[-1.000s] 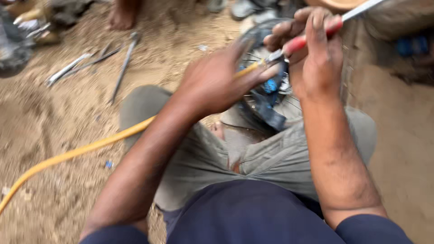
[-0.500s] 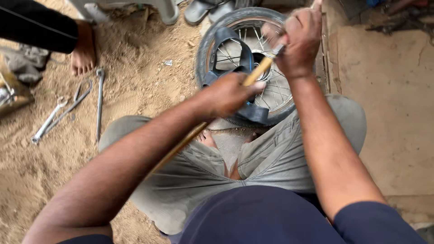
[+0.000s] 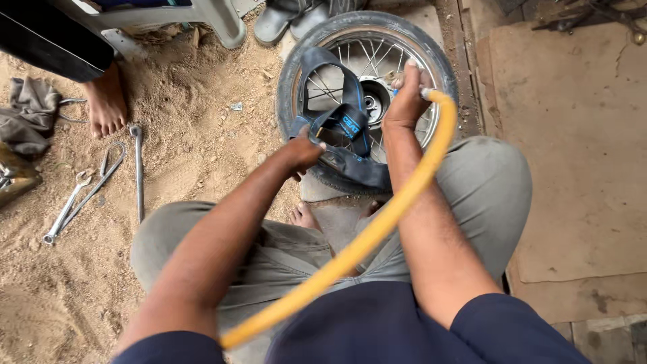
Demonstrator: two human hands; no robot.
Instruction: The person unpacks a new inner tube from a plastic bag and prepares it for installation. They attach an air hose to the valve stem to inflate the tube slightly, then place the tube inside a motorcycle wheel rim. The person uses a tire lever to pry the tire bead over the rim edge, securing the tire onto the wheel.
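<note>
A spoked wheel with its black tyre [image 3: 431,61] lies flat on the sandy ground in front of my knees. A limp black inner tube [image 3: 350,128] sits draped over its rim. My left hand [image 3: 303,152] grips the tube at the wheel's near edge. My right hand [image 3: 408,98] is closed around the end of a yellow hose [image 3: 377,229], held over the spokes near the hub. The hose curves back over my right forearm and down across my lap.
Spanners and a long tyre lever [image 3: 137,168] lie on the sand at left. Another person's bare foot [image 3: 106,101] stands near a grey rag [image 3: 30,114]. Shoes [image 3: 283,20] rest beyond the wheel. Flat brown boards [image 3: 573,135] cover the ground at right.
My left hand has let go of the hose and taken hold of the inner tube. The right hand has come down to the spokes with the hose end. The view has steadied.
</note>
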